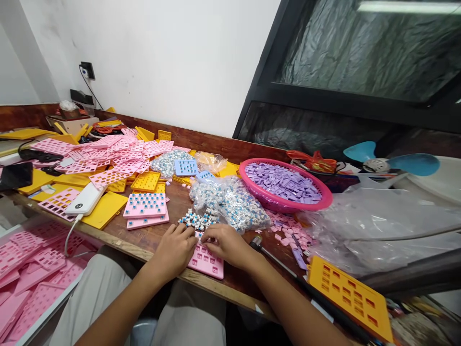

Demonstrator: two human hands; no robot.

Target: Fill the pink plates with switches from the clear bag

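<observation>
Where the view looks down over the person's forearms, the holdings run as follows.

1. Tabletop (pixel 178 204): brown wood, long, set against a white wall, crowded from end to end.
2. Clear plastic sheeting (pixel 378 226): crumpled, covers the right end.
3. Heap of pink plates (pixel 115 154): perforated, empty, piled loosely at the far left, with yellow ones mixed in around it.
4. Pink basket (pixel 288 206): oval, right of centre, filled with purple pieces (pixel 284 180).
5. Bag of switches (pixel 234 202): clear, bulging with small white and blue parts, just left of the basket.
6. Yellow plate (pixel 349 295): perforated, lies at the near right edge.
7. Filled pink plates (pixel 146 206): two stacked, blue-topped switches seated in the upper one, left of centre.
8. White power bank (pixel 86 199): on a yellow plate at the left, cable trailing over the edge.
9. Left hand (pixel 175 250): palm down, fingers curled, resting on the left edge of item 11. Whether it grips anything I cannot tell.
10. Right hand (pixel 226 245): palm down, fingers bent, tips at the far edge of item 11. A pinched part, if any, is hidden.
11. Small pink plate (pixel 207 262): flat at the near edge of the tabletop, between and partly under both hands.
12. Loose switches (pixel 198 220): small pile just beyond the fingertips.
13. Dark-shafted tool (pixel 277 261): lies just right of the right hand.
</observation>
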